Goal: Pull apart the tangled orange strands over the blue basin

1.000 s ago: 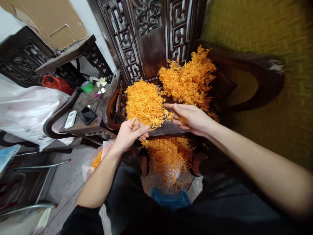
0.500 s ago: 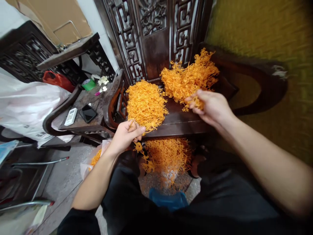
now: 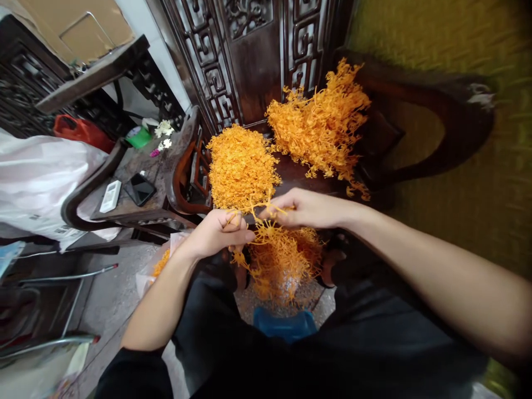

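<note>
Two heaps of orange stringy strands lie on a dark wooden chair seat (image 3: 293,169): a dense left heap (image 3: 241,166) and a looser right heap (image 3: 320,124). My left hand (image 3: 218,233) is closed on a few orange strands at the seat's front edge. My right hand (image 3: 305,208) meets it there, pinching a small clump of strands (image 3: 266,213) between the two hands. More orange strands (image 3: 282,263) lie piled below, on the floor between my legs.
A carved dark wooden screen (image 3: 249,55) stands behind the chair. A side table (image 3: 137,177) at the left holds a remote (image 3: 110,195), a phone (image 3: 139,189) and small items. White plastic bags (image 3: 37,183) lie far left. A blue object (image 3: 285,324) sits by my knees.
My right hand has come back from the right heap to the seat's front edge, bringing a clump of strands to my left hand. The left hand stayed in place.
</note>
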A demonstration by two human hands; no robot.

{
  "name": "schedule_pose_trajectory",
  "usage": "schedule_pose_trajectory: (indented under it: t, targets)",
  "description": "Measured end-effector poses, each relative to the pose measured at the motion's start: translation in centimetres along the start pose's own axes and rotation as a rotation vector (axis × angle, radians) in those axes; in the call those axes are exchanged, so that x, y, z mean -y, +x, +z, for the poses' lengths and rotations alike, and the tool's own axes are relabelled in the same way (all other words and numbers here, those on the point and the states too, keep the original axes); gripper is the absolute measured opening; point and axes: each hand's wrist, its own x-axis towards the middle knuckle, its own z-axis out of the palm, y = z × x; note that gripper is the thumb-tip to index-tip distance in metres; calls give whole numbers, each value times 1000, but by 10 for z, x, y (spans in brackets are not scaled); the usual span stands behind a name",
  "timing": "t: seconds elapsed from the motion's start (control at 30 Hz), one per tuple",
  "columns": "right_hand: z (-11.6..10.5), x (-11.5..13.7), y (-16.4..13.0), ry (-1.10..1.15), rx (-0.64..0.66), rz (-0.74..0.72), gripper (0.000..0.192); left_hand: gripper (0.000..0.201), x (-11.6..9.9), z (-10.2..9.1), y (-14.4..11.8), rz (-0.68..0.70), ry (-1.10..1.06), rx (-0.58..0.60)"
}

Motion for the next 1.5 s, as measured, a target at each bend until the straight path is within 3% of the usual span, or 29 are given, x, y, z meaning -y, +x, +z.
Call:
schedule_pose_trajectory:
  t: [0.07, 0.1, 0.17, 0.27, 0.3, 0.37, 0.5, 0.63, 0.8, 0.93, 1.13, 1.3, 1.4, 1.43, 1.5]
  targets:
    - [9, -2, 6, 15, 88, -32, 51, 59, -1, 0, 0, -5, 14, 23]
    - [12, -4, 10, 44, 38, -33, 52, 59, -2, 0, -1, -9, 34, 38]
    - [11, -8, 17, 141, -265, -28, 52, 60, -4, -1, -4, -22, 65, 84]
    - [-13, -18, 22, 372, -812, 19, 41, 59, -5, -1, -8, -52, 54, 158]
    - [-24, -22, 21, 458, -927, 43, 37, 59, -5, -1, -8, -61, 25, 145]
    - [-42, -28, 18, 577, -1018, 115, 28, 59, -2, -1, -3, -59, -84, 22]
    - [-49, -39, 19, 587, -889, 289, 15, 62, 1, -7, 14, 31, -374, -338]
    - [-36, -51, 54, 416, -806, 314, 16, 61, -2, -15, 18, 154, -448, -535]
    - [-34, -71, 124, 191, -859, 302, 33, 60, -5, -14, 7, 218, -459, -556]
    - [-27, -87, 162, -69, -927, 291, 50, 60, -4, -16, 3, 218, -482, -592]
    - [-6, -111, 188, -307, -679, 261, 85, 59, 3, -23, 4, 217, -536, -607]
    - [-30, -96, 176, -362, -722, 288, 87, 59, 6, -28, 4, 205, -685, -653]
    - [-25, -65, 145, -364, -717, 54, 87, 47, -2, -29, 4, 155, -797, -642]
    - [-16, -54, 133, -235, -649, -3, 82, 43, -5, -28, 5, 137, -814, -634]
    - [10, -33, 109, 168, -301, -14, 78, 35, -11, -26, 8, 134, -822, -627]
